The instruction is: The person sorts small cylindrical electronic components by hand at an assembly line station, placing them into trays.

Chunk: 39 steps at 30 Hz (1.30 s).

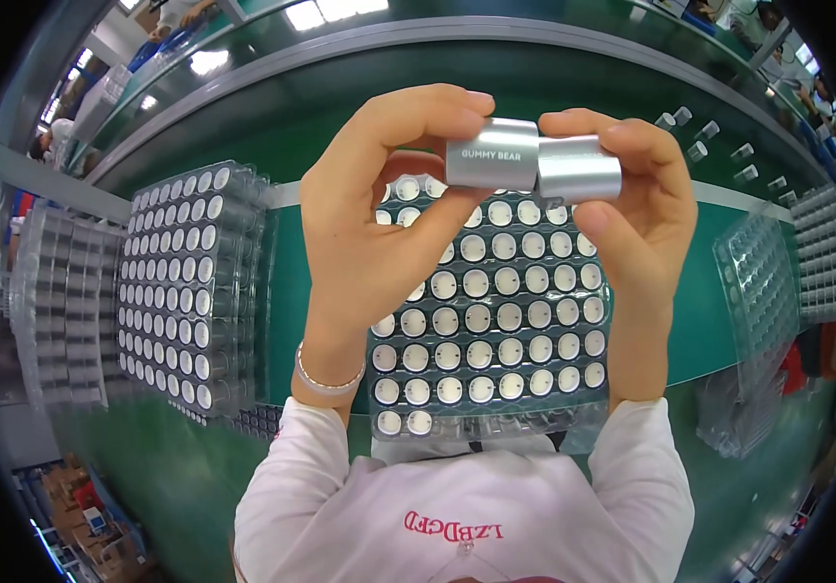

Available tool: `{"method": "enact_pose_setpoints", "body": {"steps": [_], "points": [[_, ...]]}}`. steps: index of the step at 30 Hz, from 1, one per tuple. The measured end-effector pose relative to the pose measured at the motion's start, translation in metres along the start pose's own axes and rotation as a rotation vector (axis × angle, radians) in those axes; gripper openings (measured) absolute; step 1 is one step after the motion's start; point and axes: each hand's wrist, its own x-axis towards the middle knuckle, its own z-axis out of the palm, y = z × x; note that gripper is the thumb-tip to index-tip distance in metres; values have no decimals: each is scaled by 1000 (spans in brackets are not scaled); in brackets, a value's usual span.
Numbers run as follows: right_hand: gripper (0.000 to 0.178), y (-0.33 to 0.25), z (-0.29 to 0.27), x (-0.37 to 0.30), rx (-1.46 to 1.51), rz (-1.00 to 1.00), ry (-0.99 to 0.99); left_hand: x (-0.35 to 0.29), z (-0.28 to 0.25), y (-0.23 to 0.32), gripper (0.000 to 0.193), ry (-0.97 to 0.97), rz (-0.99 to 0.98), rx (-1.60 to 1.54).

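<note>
My left hand (pixel 355 219) grips a smooth silver cylinder (pixel 492 171) with pale lettering on its side, thumb below and fingers above. Another silver cylinder (pixel 580 177), with no lettering visible, is pinched between the thumb and fingers of my right hand (pixel 646 194). Both cylinders lie on their sides, end to end, raised above the table. Their facing ends meet or nearly meet; I cannot tell if they are joined. Below them is a clear plastic tray (pixel 534 425) holding rows of round pieces with white tops and dark rims. My hands and forearms hide parts of it.
Stacked clear trays (pixel 248 282) of white-topped pieces stand at left, beside another tray stack (pixel 58 306). Several loose silver cylinders (pixel 698 152) sit at the far right on the green surface (pixel 287 267). An upright-looking clear tray (pixel 753 282) and a filled stack (pixel 823 257) are at right.
</note>
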Motion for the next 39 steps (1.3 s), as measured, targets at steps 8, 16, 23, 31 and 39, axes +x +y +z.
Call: {"method": "enact_pose_setpoints", "body": {"steps": [8,16,23,31,39], "points": [[43,1,-9,1,-247,-188,-130,-4,-9,-2,48,-32,121,79],[43,-5,-13,2,-361,-241,-169,-2,-9,0,49,-16,198,76],[40,-1,-6,3,-339,-315,-74,-3,-6,6,37,2,-8,-70],[39,-6,-7,1,-340,-271,-15,-4,-8,6,33,-3,-62,-267],[27,-7,-7,-1,-101,286,172,-1,-11,1,32,-157,-499,-361]]}}
